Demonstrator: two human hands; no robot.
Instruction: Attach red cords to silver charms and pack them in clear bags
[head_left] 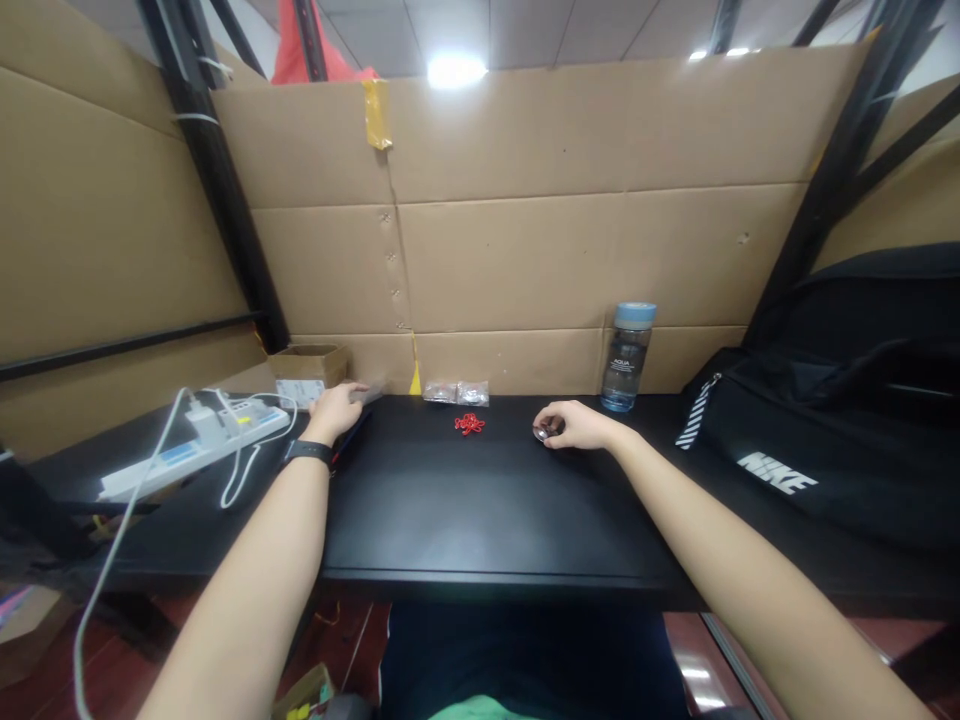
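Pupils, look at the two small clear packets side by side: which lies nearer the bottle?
The packet on the right, on the side towards the blue-capped bottle; the other packet is on the side towards the left hand.

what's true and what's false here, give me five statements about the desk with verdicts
1. The clear bottle with a light blue lid stands upright. True.
2. The small pile of red loops lies in the right hand. False: it lies on the black tabletop.
3. The left wrist wears a dark band. True.
4. The black fabric bag is left of the white power strip. False: it is to the right.
5. The right hand holds a small shiny object. True.
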